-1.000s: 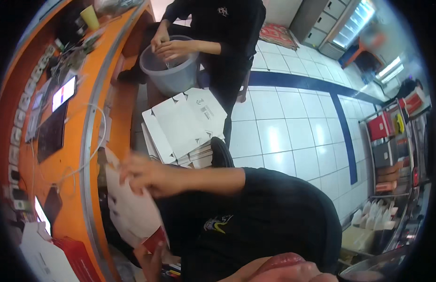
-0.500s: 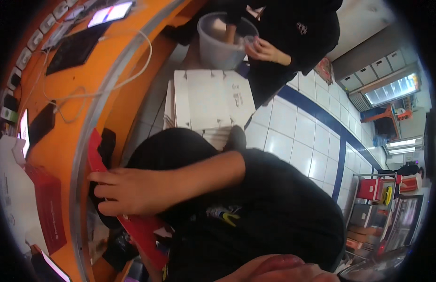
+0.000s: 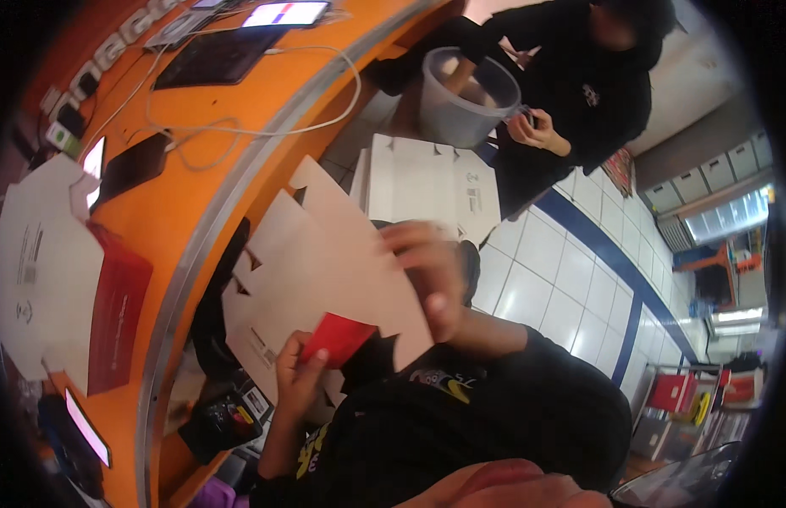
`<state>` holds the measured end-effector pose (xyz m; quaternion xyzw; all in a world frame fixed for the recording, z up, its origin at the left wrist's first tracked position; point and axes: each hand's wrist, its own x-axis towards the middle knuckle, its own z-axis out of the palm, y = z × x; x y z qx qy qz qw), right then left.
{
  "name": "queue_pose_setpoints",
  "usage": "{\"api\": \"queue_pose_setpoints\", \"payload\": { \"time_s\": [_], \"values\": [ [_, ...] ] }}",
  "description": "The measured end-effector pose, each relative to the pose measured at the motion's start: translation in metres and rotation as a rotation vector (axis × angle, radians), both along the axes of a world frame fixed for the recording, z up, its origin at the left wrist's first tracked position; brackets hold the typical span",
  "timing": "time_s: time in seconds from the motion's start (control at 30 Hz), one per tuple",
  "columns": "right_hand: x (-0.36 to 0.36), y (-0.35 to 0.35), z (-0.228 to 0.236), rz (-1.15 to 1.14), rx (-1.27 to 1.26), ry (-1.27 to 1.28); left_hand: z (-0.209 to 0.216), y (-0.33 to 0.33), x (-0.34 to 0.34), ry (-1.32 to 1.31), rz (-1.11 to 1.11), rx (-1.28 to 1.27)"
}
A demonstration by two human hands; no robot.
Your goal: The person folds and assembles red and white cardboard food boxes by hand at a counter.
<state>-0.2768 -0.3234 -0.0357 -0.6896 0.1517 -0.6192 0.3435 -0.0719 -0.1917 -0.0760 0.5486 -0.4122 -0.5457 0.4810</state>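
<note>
A flat, unfolded cardboard box point(image 3: 325, 245) with notched edges stands tilted in front of me, its pale side showing. My left hand point(image 3: 301, 368) is closed on its small red flap point(image 3: 340, 339), thumb on the near face. At the board's right edge is my right hand point(image 3: 431, 275), blurred, with fingers spread and thumb apart. Its fingers overlap the edge, though I cannot tell whether they touch it. Behind this board lies a stack of flat white cardboard boxes point(image 3: 422, 178), partly covered by it.
A person in black point(image 3: 570, 93) sits beyond the stack, one hand inside a translucent bucket point(image 3: 469, 97). On the left, an orange counter point(image 3: 240, 102) with a metal edge carries tablets, cables and a white-and-red cardboard box point(image 3: 58, 271). White floor tiles point(image 3: 537, 279) extend right; shelves stand farther off.
The red-sided cardboard piece from low on the left has been raised and turned, showing its pale side. My left hand has come into view on its flap; my right hand has moved right.
</note>
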Motion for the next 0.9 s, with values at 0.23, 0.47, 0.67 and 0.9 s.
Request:
{"api": "queue_pose_setpoints", "payload": {
  "time_s": [0.23,0.47,0.67,0.9],
  "values": [
    [0.107,0.011,-0.001,0.660,-0.333,0.237,0.015,0.044,0.038,0.369,0.318,-0.016],
    [0.181,0.069,0.025,0.634,-0.673,0.819,-0.020,0.138,0.064,0.608,0.748,0.098],
    [0.143,0.040,0.023,0.449,-0.529,0.929,-0.001,0.091,0.042,0.442,0.532,0.099],
    [0.134,0.008,0.018,0.586,-0.480,0.963,0.016,0.068,0.065,-0.133,0.396,0.048]
  ]
}}
